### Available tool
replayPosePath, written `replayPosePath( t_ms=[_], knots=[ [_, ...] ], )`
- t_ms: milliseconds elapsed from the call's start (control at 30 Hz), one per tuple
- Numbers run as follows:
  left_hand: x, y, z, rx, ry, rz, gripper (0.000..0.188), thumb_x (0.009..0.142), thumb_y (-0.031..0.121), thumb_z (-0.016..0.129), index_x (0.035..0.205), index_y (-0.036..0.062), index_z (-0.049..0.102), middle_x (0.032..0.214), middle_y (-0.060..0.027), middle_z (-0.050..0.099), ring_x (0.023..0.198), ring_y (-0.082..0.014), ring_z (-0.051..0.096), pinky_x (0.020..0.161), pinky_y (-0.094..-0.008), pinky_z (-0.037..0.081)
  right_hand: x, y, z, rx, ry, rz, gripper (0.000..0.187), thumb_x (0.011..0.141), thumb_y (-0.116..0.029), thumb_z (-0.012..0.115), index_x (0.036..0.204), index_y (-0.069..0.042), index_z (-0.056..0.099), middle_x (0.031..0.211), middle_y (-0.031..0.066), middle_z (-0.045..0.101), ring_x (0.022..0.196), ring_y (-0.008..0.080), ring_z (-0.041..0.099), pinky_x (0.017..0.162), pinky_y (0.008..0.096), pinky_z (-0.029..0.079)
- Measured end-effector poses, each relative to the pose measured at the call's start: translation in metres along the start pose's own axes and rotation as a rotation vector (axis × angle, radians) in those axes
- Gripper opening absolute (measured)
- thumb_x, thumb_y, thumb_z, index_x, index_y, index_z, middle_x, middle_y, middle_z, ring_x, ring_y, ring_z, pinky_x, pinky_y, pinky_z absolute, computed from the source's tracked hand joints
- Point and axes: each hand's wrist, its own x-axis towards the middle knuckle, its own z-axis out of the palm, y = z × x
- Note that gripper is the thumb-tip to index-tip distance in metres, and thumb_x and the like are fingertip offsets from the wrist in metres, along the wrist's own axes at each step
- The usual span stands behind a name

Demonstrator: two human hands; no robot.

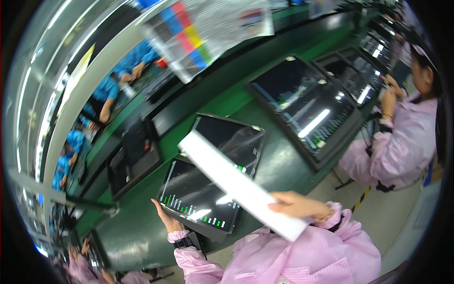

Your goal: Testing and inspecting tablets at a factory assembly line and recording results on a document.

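A long white bar (236, 184), square-edged and slightly blurred, slants over the near screens. Wrapped round its lower end is my right hand (295, 206). My left hand (166, 217) holds the near-left corner of a black tray (211, 230), some of its fingers hidden. In that tray lies a flat display panel (201, 189) with a glossy dark face and a row of small green and white marks along its near edge. Behind it a second dark panel (227, 137) is partly covered by the white bar.
The green workbench (137, 241) bears black trays with dark panels: a large one (302, 109) at right, another (135, 156) at left. A printed sheet (213, 33) hangs above. A person in pink (397, 137) works at right; people in blue (106, 92) sit across.
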Motion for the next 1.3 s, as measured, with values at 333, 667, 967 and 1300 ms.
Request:
replayPosePath(
  t_ms=[333, 667, 967, 1300],
  knots=[
    [0.025, 0.045, -0.039, -0.016, -0.122, -0.327, 0.043, 0.091, 0.046, 0.051, 0.093, 0.0049, 0.062, 0.083, -0.0084, 0.067, 0.069, -0.0183, 0.066, 0.061, -0.0304, 0.056, 0.037, -0.014, -0.062, -0.56, 0.737, -0.044, 0.027, 0.092, -0.022, 0.051, 0.099, 0.003, 0.055, 0.069, 0.0225, 0.056, 0.061, 0.0328, 0.058, 0.058, 0.0362, 0.043],
    [0.006, 0.043, 0.014, 1.121, -0.393, 0.521, 0.056, 0.096, 0.03, 0.038, 0.141, 0.0, 0.022, 0.146, -0.0152, 0.027, 0.139, -0.0307, 0.016, 0.113, -0.0399, 0.011, 0.083, -0.008, -0.019, -1.23, 0.714, -0.265, 0.05, 0.08, -0.004, 0.058, 0.126, 0.008, 0.04, 0.125, 0.0211, 0.046, 0.118, 0.0344, 0.043, 0.1, 0.0441, 0.034],
    [-0.04, 0.041, 0.022, 1.71, -0.403, 0.618, 0.076, 0.085, 0.065, 0.035, 0.127, 0.0023, 0.039, 0.131, -0.0071, 0.048, 0.132, -0.0301, 0.03, 0.111, -0.0564, 0.003, 0.122, -0.026, 0.004, -1.182, 0.352, -0.331, 0.038, 0.085, -0.012, 0.056, 0.118, 0.005, 0.048, 0.123, 0.0138, 0.051, 0.122, 0.0272, 0.043, 0.106, 0.0479, 0.024],
    [-0.036, 0.038, 0.011, 1.91, -0.523, 0.524, 0.078, 0.084, 0.065, 0.036, 0.131, 0.0025, 0.038, 0.135, -0.0047, 0.045, 0.134, -0.0285, 0.027, 0.111, -0.0572, 0.002, 0.096, -0.037, 0.041, -0.655, 0.189, -0.261, 0.037, 0.085, -0.008, 0.055, 0.12, 0.001, 0.048, 0.096, 0.0194, 0.059, 0.072, 0.0314, 0.055, 0.067, 0.0391, 0.046]
  ],
)
